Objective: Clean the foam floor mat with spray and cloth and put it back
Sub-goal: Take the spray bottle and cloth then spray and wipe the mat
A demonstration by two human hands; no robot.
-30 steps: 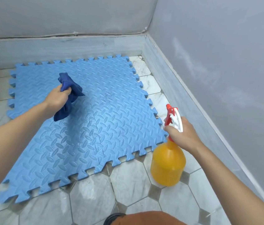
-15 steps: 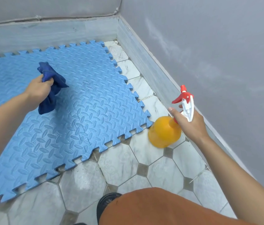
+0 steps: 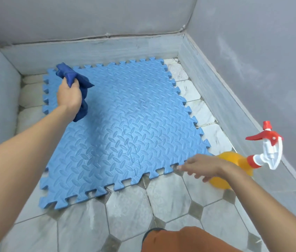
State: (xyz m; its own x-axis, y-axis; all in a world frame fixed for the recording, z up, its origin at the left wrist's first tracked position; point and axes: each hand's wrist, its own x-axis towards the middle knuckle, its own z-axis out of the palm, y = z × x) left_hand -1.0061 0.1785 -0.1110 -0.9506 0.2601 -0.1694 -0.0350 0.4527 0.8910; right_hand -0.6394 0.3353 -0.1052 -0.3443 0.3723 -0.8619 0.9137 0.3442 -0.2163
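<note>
A blue foam floor mat with toothed edges lies flat on the tiled floor in a corner. My left hand is shut on a bunched dark blue cloth over the mat's far left part. A yellow spray bottle with a red and white trigger head stands on the tiles beside the mat's near right corner. My right hand is off the bottle, fingers spread, hovering at the mat's near right edge.
Grey walls with a pale skirting close in the corner at the back, left and right. My knee in orange cloth and a dark shoe sit at the bottom. Grey octagonal tiles stretch in front of the mat.
My right hand has set the spray bottle down on the tiles and let go of it, then moved left to the mat's edge. My left hand still grips the cloth.
</note>
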